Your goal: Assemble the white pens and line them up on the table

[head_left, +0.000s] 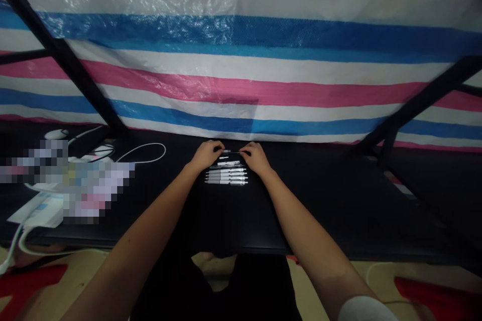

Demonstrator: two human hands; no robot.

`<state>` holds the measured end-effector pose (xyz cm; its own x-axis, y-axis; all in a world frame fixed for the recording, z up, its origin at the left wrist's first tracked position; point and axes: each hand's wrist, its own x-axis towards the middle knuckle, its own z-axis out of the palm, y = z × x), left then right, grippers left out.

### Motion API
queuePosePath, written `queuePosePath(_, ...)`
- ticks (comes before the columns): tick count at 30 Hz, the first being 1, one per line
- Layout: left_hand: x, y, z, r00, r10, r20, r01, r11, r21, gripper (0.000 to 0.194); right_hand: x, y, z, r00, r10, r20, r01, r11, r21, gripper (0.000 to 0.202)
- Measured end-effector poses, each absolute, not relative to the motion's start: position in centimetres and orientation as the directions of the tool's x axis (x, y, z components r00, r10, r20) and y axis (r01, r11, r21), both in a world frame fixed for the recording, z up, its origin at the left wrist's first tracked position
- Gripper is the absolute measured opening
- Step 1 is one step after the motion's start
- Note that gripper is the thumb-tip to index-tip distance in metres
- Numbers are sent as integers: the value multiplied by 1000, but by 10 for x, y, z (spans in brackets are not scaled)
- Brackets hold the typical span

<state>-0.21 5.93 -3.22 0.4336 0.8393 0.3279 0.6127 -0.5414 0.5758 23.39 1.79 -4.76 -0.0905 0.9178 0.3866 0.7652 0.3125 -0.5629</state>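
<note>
My left hand [209, 153] is closed in a pinch at the near end of a small light pen part [226, 151], at the far side of the black table. Opposite it, the fingertips of my right hand [256, 155] pinch the end of a thin dark pen refill [235, 153], which stretches between the two hands. A short white pen piece [224, 157] lies just below. Closer to me, several white-and-grey pens [226, 176] lie side by side in a row, tips to the left. Another pen body [228, 163] lies above the row, its details blurred.
The black table [320, 200] runs across the view, with a striped plastic sheet [263, 75] behind it. At left are a white power strip [100, 153], white cables [150, 144] and blurred-out packages [98, 188]. Black slanted frame bars [81, 77] stand on both sides.
</note>
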Motion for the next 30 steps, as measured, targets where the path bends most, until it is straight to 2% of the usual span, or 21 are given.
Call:
queuePosePath(3,0,62,-33,405,853,329,634,-521,571,15,232,20,-47,-86,922,377,774,300,-557,15)
queuePosePath(7,-6,67,-33,398,855,332,650,-518,556,24,235,20,-46,-44,928,369,782,262,-566,16)
queuePosePath(11,-18,68,-33,474,814,336,642,-581,501,30,245,20,-47,1,933,361,797,217,-564,18)
queuePosePath(19,-19,61,-32,589,749,304,583,-654,482,43,265,19,-51,45,931,363,808,180,-561,23)
queuePosePath(30,-17,60,-30,628,729,274,579,-672,461,44,261,16,-48,32,937,349,812,179,-555,23)
